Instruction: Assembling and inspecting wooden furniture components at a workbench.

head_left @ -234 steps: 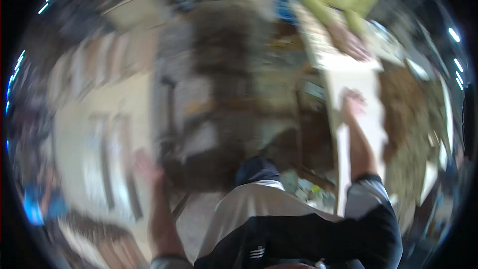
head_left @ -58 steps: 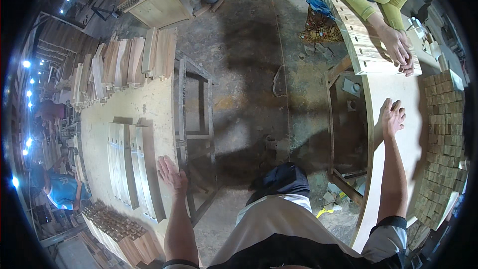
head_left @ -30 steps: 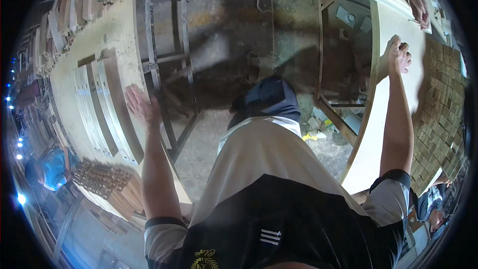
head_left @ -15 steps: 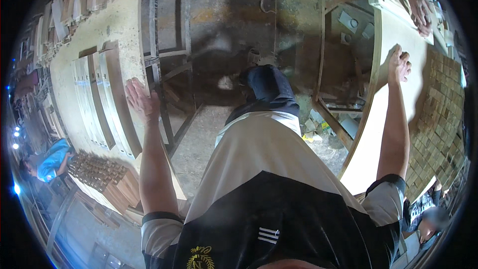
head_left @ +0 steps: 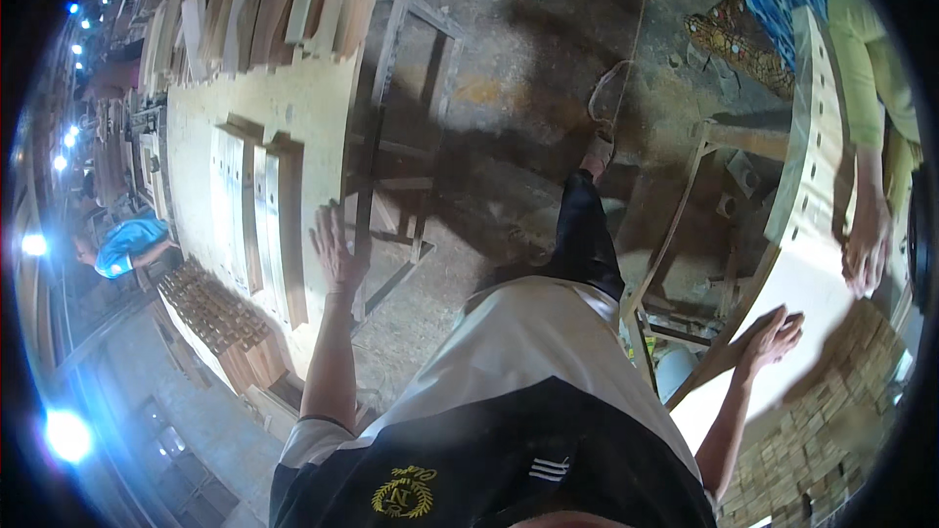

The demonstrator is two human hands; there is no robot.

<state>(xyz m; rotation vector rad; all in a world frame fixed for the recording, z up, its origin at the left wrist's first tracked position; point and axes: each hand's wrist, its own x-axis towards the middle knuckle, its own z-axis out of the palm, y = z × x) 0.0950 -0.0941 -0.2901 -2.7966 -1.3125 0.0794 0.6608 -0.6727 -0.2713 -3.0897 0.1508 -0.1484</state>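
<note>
My left hand (head_left: 337, 249) hangs at the edge of the left table (head_left: 318, 137), fingers spread and nothing in it. Close to it on that table lie a few pale wooden slats with holes (head_left: 284, 244), side by side. On the other side, my right hand (head_left: 771, 340) is over the pale top of the right table (head_left: 797, 284). Its fingers are loosely stretched and it holds nothing; contact with the surface cannot be made out. Beyond it stands a row of pale boards with dark slots (head_left: 810, 127). A co-worker's hand (head_left: 866, 249) rests near these boards.
Wooden pieces (head_left: 264, 15) are stacked at the far left. Stacked wood blocks lie at the near left (head_left: 220, 318) and near right (head_left: 831, 401). Table frames (head_left: 406, 147) flank the concrete floor (head_left: 518, 49). A person in blue (head_left: 132, 244) is at the left.
My view has turned and moved forward between the tables, one leg now stepping ahead. The right hand's fingers have loosened. More of the co-worker and the slotted boards shows.
</note>
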